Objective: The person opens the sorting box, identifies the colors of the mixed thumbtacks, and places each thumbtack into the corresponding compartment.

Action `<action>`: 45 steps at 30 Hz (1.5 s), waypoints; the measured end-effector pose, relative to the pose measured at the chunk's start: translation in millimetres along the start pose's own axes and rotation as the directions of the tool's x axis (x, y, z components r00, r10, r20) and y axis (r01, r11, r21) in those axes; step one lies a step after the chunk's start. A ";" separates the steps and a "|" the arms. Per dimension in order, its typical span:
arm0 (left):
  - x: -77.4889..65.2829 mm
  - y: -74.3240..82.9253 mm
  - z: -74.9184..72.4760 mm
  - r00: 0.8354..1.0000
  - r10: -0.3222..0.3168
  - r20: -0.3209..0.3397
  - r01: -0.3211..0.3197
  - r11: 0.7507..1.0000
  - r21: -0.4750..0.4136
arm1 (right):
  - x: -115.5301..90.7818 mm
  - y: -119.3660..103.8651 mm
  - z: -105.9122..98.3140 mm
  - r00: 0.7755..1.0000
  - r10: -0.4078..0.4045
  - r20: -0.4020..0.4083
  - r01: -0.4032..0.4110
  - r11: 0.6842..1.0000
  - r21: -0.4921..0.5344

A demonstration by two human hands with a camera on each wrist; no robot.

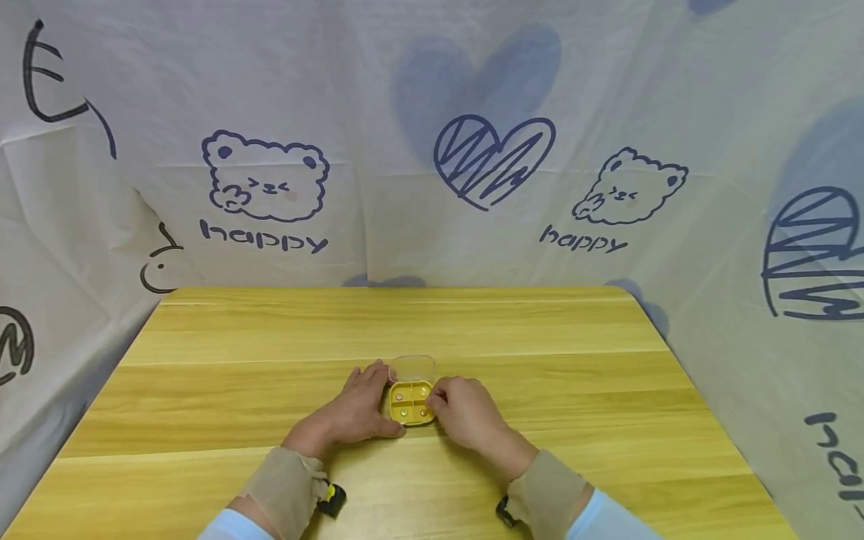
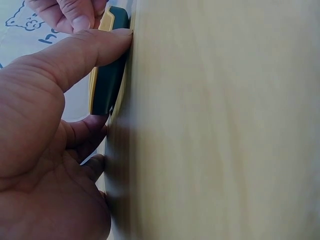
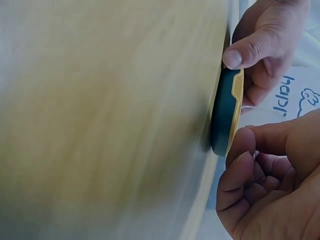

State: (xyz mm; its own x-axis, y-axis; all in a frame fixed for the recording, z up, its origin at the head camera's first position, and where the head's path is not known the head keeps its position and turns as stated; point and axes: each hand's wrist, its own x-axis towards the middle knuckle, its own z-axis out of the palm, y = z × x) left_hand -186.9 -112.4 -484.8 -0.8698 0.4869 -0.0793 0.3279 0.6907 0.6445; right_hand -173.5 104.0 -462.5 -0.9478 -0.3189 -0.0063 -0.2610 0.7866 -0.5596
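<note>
A small yellow pill box [image 1: 413, 403] with a dark green outer shell [image 3: 226, 112] lies on the table, its transparent lid [image 1: 412, 367] tipped back on the far side. Thin dividers split it into several compartments, with tiny round pieces inside. My left hand [image 1: 362, 407] grips the box from the left, the thumb along its near side and the fingers round its left side. At the right edge, my right hand [image 1: 467, 412] is held with thumb and index fingertips together and the other fingers curled. Whether anything tiny sits between those fingertips is hidden.
The wooden table [image 1: 223, 330] reaches out on all sides of the box. Behind and beside it hangs a white cloth [image 1: 378, 210] with bear and heart drawings. Both wrists wear beige wraps [image 1: 550, 491] with small black devices [image 1: 331, 500] beneath.
</note>
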 end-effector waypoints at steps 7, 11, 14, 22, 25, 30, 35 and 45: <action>0.9 1.2 -0.4 1.000 0.012 -0.009 -0.012 1.000 0.011 | 5.0 7.0 -7.9 0.999 0.019 -0.033 -0.018 0.999 0.046; 1.0 1.5 -0.5 1.000 0.015 -0.012 -0.015 1.000 0.013 | 9.5 12.7 -13.4 0.994 0.051 -0.097 -0.040 0.993 0.113; 1.0 1.3 -0.3 1.000 0.020 -0.014 -0.019 1.000 0.010 | 13.6 16.0 -18.4 0.988 0.082 -0.131 -0.052 0.974 0.223; 1.3 1.8 -0.9 1.000 0.017 -0.017 -0.017 1.000 0.009 | 23.0 16.5 -23.6 0.989 0.132 -0.060 -0.079 0.838 0.539; 1.8 2.0 -1.2 1.000 0.020 -0.023 -0.019 1.000 0.016 | 24.3 14.3 -23.1 0.989 0.147 -0.021 -0.104 0.790 0.604; 0.8 2.6 -1.7 1.000 0.021 -0.020 -0.021 1.000 0.011 | 23.9 13.9 -21.1 0.989 0.148 -0.003 -0.115 0.777 0.619; 0.0 2.6 -1.8 1.000 0.014 -0.009 -0.014 1.000 0.005 | 23.5 14.5 -20.7 0.988 0.155 0.002 -0.122 0.768 0.629; 0.2 2.1 -0.9 1.000 0.016 -0.014 -0.016 1.000 0.004 | 19.7 17.8 -16.9 0.993 0.117 0.021 -0.105 0.781 0.615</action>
State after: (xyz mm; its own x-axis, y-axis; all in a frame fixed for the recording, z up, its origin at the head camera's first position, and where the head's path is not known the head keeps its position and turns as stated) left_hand -186.7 -111.3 -482.8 -0.8695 0.4904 -0.0585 0.3431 0.6851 0.6426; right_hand -199.9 120.7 -458.6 -0.9677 -0.2360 -0.0889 0.0082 0.3229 -0.9464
